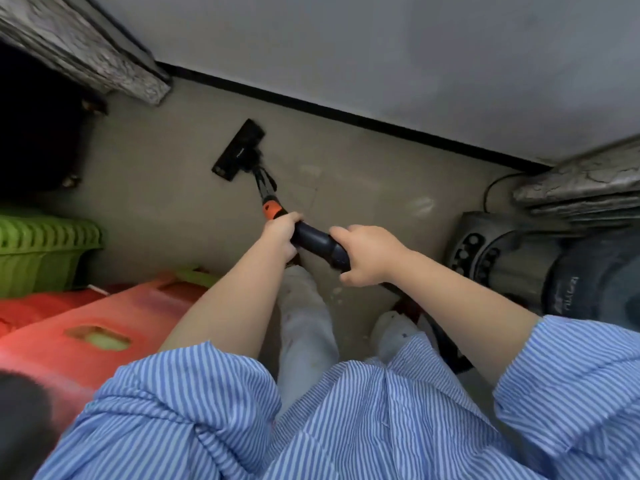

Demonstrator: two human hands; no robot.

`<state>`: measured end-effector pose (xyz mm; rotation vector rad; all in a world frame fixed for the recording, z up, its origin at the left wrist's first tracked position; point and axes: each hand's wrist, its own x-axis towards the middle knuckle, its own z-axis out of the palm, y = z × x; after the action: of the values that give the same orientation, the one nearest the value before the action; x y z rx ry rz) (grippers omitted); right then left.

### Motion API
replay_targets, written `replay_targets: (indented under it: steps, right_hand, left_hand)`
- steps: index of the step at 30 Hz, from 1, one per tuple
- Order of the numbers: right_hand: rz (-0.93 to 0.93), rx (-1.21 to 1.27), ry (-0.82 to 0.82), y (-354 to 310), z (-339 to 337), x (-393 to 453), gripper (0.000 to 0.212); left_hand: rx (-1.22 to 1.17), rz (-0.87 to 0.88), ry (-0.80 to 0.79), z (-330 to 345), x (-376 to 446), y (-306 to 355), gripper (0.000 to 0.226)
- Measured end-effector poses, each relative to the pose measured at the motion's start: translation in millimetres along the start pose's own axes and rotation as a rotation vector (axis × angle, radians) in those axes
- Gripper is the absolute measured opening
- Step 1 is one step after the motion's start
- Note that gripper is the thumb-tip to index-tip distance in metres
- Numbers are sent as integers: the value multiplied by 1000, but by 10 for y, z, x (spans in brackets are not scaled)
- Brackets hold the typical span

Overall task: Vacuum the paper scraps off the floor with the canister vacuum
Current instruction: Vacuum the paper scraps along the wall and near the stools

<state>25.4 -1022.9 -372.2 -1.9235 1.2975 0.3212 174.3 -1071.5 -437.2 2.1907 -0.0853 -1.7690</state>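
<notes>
Black wand is gripped by both hands: left hand near its orange collar, right hand behind. Its nozzle rests on the beige floor near the wall.

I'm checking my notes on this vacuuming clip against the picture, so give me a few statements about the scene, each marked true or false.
1. Both hands grip the dark vacuum handle. True: the left hand holds it just below the orange collar, the right hand nearer the person.
2. The black flat floor nozzle is lifted against the grey wall. False: it rests on the beige floor, short of the black skirting.
3. A green ribbed plastic crate stands at the left. True.
4. The person wears a plain red shirt. False: the shirt is blue-and-white striped.
</notes>
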Motion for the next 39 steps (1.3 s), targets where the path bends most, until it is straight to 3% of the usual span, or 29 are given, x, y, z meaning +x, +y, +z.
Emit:
replay_targets:
  steps: [3, 8, 22, 30, 35, 39]
  right_hand:
    - [29, -9, -10, -70, -246, 360, 51]
    - [84, -24, -5, -259, -663, 871, 59]
    - [34, 104, 40, -1201, -723, 2313, 56]
    - [197, 276, -93, -1109, -335, 2085, 56]
    - [161, 382, -61, -1169, -73, 1857, 66]
    - [148, 375, -46, -1129, -66, 1655, 65]
  left_hand:
    - [-31, -3, -49, -93, 232, 350, 38]
    - [-60, -24, -71, -268, 581, 916, 52]
    - [-32, -7, 54, -1458, 1568, 2087, 54]
    - [43, -15, 44, -1349, 1546, 1630, 53]
    - [93, -3, 92, -1472, 1453, 1405, 42]
    - [134, 7, 103, -1415, 1320, 1280, 50]
